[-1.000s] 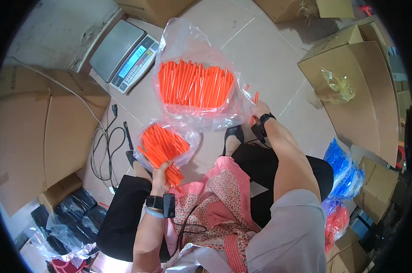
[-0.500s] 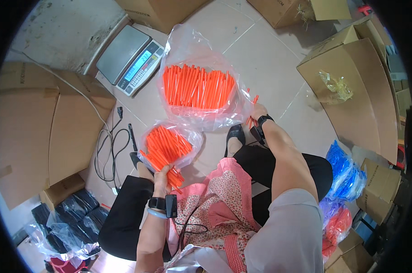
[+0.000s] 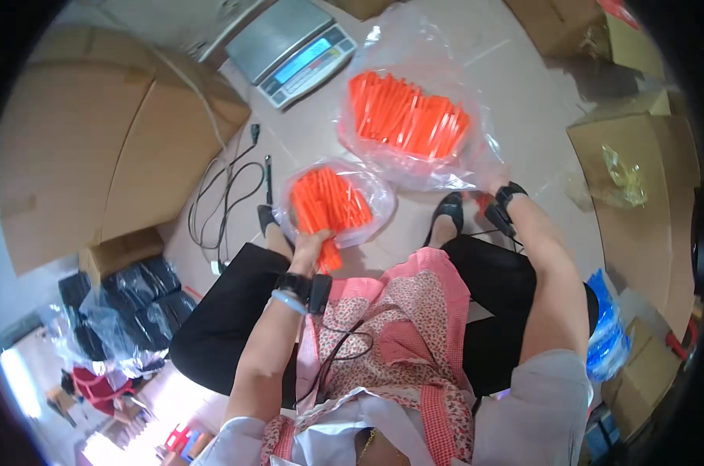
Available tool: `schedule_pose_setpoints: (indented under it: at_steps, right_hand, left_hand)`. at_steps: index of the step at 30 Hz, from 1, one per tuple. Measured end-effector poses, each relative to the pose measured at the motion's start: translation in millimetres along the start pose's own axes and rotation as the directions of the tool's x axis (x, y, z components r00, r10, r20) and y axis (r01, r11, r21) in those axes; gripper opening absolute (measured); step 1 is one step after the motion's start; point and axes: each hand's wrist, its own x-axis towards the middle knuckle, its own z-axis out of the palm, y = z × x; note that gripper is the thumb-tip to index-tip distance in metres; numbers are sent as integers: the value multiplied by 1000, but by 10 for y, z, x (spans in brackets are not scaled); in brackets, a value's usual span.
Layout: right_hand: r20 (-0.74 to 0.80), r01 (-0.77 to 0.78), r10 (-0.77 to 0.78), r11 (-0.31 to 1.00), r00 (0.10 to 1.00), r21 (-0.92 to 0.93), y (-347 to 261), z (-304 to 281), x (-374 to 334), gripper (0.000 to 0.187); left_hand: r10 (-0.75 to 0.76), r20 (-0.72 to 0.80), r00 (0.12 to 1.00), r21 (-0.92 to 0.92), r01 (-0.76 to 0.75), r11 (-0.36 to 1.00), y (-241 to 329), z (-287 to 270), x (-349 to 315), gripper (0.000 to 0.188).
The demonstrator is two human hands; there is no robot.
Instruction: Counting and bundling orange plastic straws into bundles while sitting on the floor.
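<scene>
Fingers of my left hand [image 3: 311, 247] are clenched round the near ends of a bunch of orange sticks [image 3: 326, 203], and the rest of that bunch lies inside a small clear bag [image 3: 371, 203] that rests on the floor [image 3: 523, 85] just ahead of my knees. From where I sit at the feed, the sticks run lengthwise away from the hand, fanning up and slightly right, so their long axis points roughly toward the big clear bag [image 3: 476, 159] beyond. That larger bag holds a much fuller heap of the same orange sticks [image 3: 408, 115], lying slantwise, high left to low right. My right hand [image 3: 493, 193] reaches down to the big bag's near edge; it is mostly hidden behind the wrist strap, so I cannot tell whether its fingers are closed or loose. The right hand is plainly the nearer one to the big heap, the left to the small bag. A weighing scale [image 3: 293, 48] sits further off, up and left.
</scene>
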Motion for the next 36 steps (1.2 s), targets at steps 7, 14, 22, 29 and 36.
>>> schedule_pose_setpoints:
  at_steps: [7, 14, 22, 29, 36]
  right_hand:
    - [394, 233, -236, 971, 888, 55, -894, 159, -386, 46]
    - [-244, 314, -259, 924, 934, 220, -1599, 376, -242, 50]
    - [-401, 289, -177, 926, 899, 241, -1387, 707, 151, 54]
    - [-297, 213, -134, 944, 946, 251, -1633, 601, 21, 57]
    - [-587, 382, -192, 898, 787, 219, -1576, 628, 15, 43]
  left_hand:
    - [103, 6, 995, 264, -101, 959, -82, 298, 422, 38]
    - [143, -22, 990, 213, -135, 968, -67, 597, 483, 50]
    - [141, -18, 990, 269, -131, 954, -110, 837, 589, 45]
    - [323, -243, 915, 597, -121, 793, 13, 964, 537, 49]
    - [501, -261, 825, 727, -173, 664, -38, 1043, 627, 61]
